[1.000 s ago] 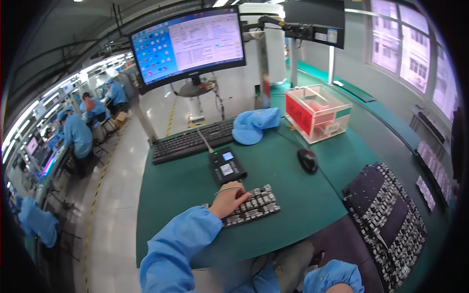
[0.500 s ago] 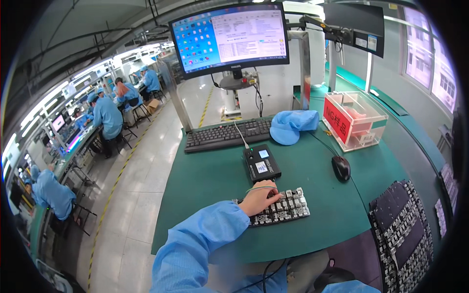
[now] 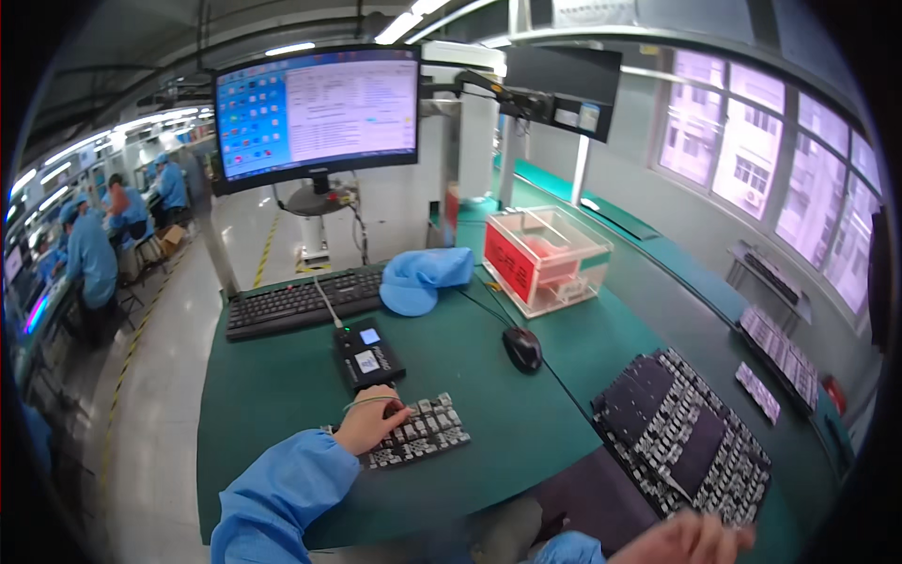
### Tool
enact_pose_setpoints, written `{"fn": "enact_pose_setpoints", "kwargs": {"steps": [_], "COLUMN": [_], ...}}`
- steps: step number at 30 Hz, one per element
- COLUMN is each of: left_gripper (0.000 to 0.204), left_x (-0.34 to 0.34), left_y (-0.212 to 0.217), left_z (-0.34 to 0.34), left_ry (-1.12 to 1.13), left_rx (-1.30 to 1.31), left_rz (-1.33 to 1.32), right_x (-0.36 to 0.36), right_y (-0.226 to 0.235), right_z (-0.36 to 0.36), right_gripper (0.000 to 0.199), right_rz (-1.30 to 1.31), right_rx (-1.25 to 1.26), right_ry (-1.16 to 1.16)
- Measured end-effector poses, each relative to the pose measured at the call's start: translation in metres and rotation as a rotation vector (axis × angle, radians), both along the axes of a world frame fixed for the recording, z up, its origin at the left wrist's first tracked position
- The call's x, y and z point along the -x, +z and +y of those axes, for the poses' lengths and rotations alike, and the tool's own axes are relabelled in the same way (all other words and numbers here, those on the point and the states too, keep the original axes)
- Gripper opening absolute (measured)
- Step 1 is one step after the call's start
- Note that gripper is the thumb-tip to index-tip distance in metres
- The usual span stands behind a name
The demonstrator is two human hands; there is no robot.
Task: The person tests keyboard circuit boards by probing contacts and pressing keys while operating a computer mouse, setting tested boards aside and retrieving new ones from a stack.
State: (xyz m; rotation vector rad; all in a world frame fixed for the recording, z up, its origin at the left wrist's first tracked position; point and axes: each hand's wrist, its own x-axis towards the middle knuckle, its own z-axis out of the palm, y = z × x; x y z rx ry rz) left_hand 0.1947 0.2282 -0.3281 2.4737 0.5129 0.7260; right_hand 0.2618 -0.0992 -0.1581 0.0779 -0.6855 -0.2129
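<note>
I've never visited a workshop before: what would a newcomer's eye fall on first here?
Probably the bright monitor at upper left. Nearer, the left hand rests on a small keyed board, while the blurred right hand is at the lower edge, near larger keyed boards. The clear box with its red panel, right of the blue cap, also stands out.

Lighting's pretty decent here: daylight is pouring in through the far-right windows (image 3: 752, 141), going pale lilac and nearly blowing out, while ceiling tubes (image 3: 399, 26) are glowing at the far side. The monitor (image 3: 319, 122) is shining bright and the floor (image 3: 169, 367) on the left is catching glare. The worktop (image 3: 507, 414) is looking evenly lit. Fisheye is bending everything toward black corners. The near right hand (image 3: 681, 543) is looking blurry; the left hand (image 3: 371, 423) is coming out sharper.
</note>
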Motion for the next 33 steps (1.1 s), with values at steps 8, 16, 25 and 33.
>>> {"fn": "enact_pose_setpoints", "kwargs": {"steps": [8,16,25,33], "left_gripper": [0.024,0.023,0.021,0.019], "left_x": [-0.006,0.000,-0.006,-0.002], "left_y": [-0.005,-0.003,-0.011,-0.011], "left_z": [0.007,0.001,0.004,0.007], "left_ry": [0.049,0.065,0.060,0.050], "left_rx": [0.012,0.132,-0.007,0.010], "left_rz": [-0.024,-0.026,-0.041,-0.064], "right_x": [0.001,0.006,0.000,-0.007], "right_y": [0.043,0.032,0.017,0.015], "right_z": [0.004,-0.007,-0.011,-0.015], "right_gripper": [0.020,0.022,0.026,0.029], "right_rz": [-0.283,-0.284,-0.263,-0.303], "right_rx": [0.135,0.361,0.639,0.917], "right_ry": [0.582,0.620,0.735,0.854]}}
